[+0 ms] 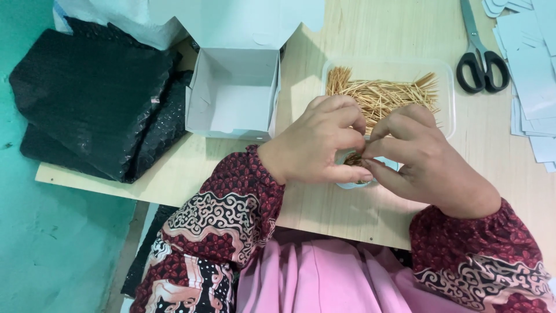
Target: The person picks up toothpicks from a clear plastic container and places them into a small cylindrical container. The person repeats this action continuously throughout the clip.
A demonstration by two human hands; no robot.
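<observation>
Pink lap cloth point(324, 278) closest to camera, my patterned red sleeves point(226, 214) over it. Both my hands meet at the near edge of the wooden table point(341, 211). My left hand point(315, 145) and right hand point(428, 159) are pressed together, fingertips pinched on a small bundle of toothpicks point(354, 159); only the brown tips show between the fingers. A bit of pale blue paper point(353, 184) peeks out just under the hands, touching the bundle area; can't tell its full shape.

Just behind the hands: clear plastic tray point(446, 87) with loose toothpicks point(385, 95) lying in it, mostly crosswise. Left of the tray, an open white box point(234, 95), flaps up, nothing visible inside. Far left, black plastic bags point(92, 104) piled, partly hanging off the table edge. Top right, black-handled scissors point(480, 58) lying flat, well apart from my hands. Stack of pale paper sheets point(533, 75) at the right edge, beside the scissors. Teal floor point(52, 243) on the left.
</observation>
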